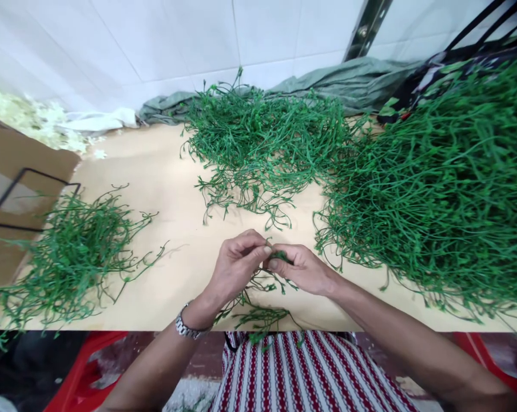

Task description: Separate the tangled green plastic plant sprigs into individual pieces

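Head view, left hand (237, 266) and right hand (299, 268) pinched together on green sprig (279, 256), near table (168, 183) edge at 6 o'clock, stem piles (434, 194) at 9, 12, 3 o'clock

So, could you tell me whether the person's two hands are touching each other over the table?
Touching: the head view shows the left hand and right hand meeting at the fingertips, both pinching the same green stem with no gap visible.

- Bright, even light falls from above; the tabletop (164, 189) shows faint, soft shadows.
- Wide-angle bending curves the table's near edge and the wall tiles (164, 40).
- Corners look slightly soft; no strong glare.
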`<action>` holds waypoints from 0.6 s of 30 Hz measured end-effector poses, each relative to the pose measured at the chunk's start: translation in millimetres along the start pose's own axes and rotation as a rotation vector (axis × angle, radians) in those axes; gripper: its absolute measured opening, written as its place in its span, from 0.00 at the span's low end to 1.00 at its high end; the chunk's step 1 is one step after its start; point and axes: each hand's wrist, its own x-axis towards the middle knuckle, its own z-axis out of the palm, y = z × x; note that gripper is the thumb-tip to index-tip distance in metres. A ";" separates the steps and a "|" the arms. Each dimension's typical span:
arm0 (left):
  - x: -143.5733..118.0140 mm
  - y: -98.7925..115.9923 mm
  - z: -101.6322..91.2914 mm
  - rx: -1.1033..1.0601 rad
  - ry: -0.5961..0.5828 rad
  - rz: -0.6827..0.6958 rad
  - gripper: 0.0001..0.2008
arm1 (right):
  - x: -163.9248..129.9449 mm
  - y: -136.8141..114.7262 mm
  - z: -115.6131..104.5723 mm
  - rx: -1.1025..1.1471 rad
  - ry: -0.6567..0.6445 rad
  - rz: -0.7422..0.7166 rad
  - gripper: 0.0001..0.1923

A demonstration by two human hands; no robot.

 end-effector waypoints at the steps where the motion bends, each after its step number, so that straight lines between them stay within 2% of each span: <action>1: -0.3 -0.8 -0.5 -0.094 -0.007 -0.019 0.05 | -0.1 -1.0 0.0 -0.005 -0.002 -0.020 0.15; 4: -1.9 -4.1 -1.4 -0.315 -0.030 -0.070 0.05 | 0.8 -3.3 2.6 0.073 -0.015 -0.100 0.17; 7: -4.1 -6.3 -0.7 -0.425 -0.030 -0.110 0.06 | 2.0 -3.6 7.3 0.183 -0.018 -0.137 0.19; 9: -4.9 -6.4 -0.3 -0.473 -0.039 -0.149 0.07 | 1.7 -3.9 9.6 0.177 -0.019 -0.153 0.19; 11: -4.4 -5.7 -0.9 -0.528 -0.032 -0.179 0.09 | 0.7 -4.9 10.2 0.058 -0.044 -0.200 0.19; 14: -1.5 -3.6 -3.3 -0.567 0.032 -0.180 0.09 | -0.6 -7.1 6.0 -0.303 -0.078 -0.328 0.17; 16: 0.7 -1.7 -5.3 -0.481 0.090 -0.172 0.08 | -1.2 -9.3 -1.7 -0.492 -0.047 -0.393 0.16; 18: 2.4 0.5 -6.8 -0.348 0.130 -0.172 0.07 | -2.7 -13.2 -13.8 -0.568 0.037 -0.423 0.13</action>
